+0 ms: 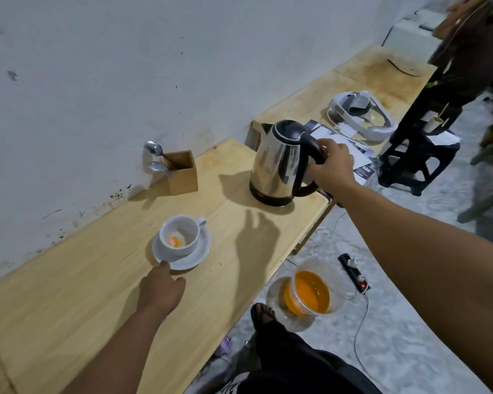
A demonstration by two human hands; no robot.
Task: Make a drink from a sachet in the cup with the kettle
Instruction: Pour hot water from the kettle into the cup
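Observation:
A white cup (180,234) stands on a white saucer (197,257) on the wooden table (97,280); orange powder lies in the cup's bottom. My left hand (161,291) rests on the table with a fingertip touching the saucer's near rim. A steel kettle (279,163) with a black lid and handle stands on its base near the table's right edge. My right hand (332,163) is wrapped around the kettle's black handle. No sachet is in view.
A wooden box (182,172) with spoons stands against the wall. Papers (353,149) and a white headset (359,115) lie on the further table. On the floor are a plastic tub of orange liquid (310,291), a power strip (353,273), a black stool (419,157).

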